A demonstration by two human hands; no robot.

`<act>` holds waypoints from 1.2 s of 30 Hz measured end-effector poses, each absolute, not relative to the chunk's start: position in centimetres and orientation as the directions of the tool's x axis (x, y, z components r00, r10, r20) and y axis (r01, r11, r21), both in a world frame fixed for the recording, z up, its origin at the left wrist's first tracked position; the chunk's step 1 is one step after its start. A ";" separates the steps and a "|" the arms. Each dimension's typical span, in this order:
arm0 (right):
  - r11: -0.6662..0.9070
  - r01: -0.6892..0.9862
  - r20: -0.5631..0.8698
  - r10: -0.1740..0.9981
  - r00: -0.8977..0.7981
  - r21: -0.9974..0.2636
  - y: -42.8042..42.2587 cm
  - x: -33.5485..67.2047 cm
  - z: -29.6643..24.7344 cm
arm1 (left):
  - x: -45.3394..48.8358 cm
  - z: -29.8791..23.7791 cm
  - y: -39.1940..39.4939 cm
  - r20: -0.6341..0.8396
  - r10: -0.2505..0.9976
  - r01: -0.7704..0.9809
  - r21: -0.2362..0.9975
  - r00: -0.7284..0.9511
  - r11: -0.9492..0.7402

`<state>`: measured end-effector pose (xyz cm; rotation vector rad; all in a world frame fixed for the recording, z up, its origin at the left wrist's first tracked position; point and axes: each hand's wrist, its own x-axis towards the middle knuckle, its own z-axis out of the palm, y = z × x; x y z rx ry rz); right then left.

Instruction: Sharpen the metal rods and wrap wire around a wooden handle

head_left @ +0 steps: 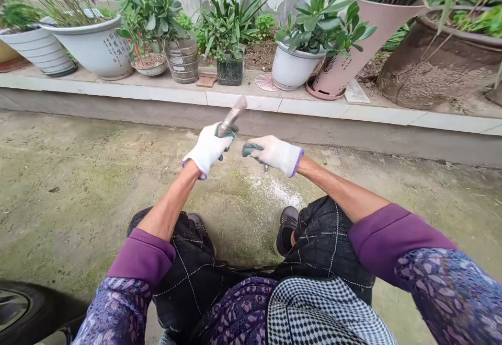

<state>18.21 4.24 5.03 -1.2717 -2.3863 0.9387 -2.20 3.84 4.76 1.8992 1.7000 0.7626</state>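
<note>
A ridged metal rod (230, 118) with a pale tip, tilted up and forward in the left hand (207, 149), high above the ground and ahead of the knees. Left fingers (220, 155) wrapped around the shank, closed in a firm fist-like grip inside a white knit work glove with grey-green rubber coating. Right hand (272, 154) just beside the rod, in a matching glove, its fingers (251, 150) curled and pressed together; no telling whether they pinch anything or touch the rod. A small metal bit (265, 168) showing just under that hand, too small to name. Most likely a moment of close handwork at the rod, with a steady hold on it apparently the main need. Below the hands, pale powder (274, 189) on the mossy concrete ground (78, 204), between dark quilted trousers (188, 277) and purple sleeves (141, 256). Farther off, potted plants in a white ceramic pot (294, 68) and others along a concrete ledge (117, 91).
</note>
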 end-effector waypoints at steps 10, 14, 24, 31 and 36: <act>0.417 0.698 -0.019 0.851 -0.524 -0.582 4.9 19.9 8.7 | 0.6 3.5 2.9 -0.185 0.893 0.908 -0.013 0.410 -0.419; 0.221 0.594 -0.122 0.867 -0.483 -0.774 6.2 21.2 8.4 | 0.3 4.4 2.6 -0.057 0.914 0.889 0.266 0.402 -0.374; 0.177 0.525 -0.163 0.827 -0.538 -0.833 3.2 19.3 7.9 | -1.1 6.2 4.3 0.016 0.989 0.136 0.991 -0.148 0.004; 0.416 0.493 0.034 0.789 -0.614 -0.764 2.6 19.8 10.2 | -2.4 4.8 4.3 -0.029 0.995 0.909 0.409 0.094 -0.074; 0.509 0.654 0.048 0.808 -0.587 -0.559 6.4 21.2 6.2 | 2.1 2.6 -0.3 -0.208 0.919 0.927 0.245 0.335 -0.283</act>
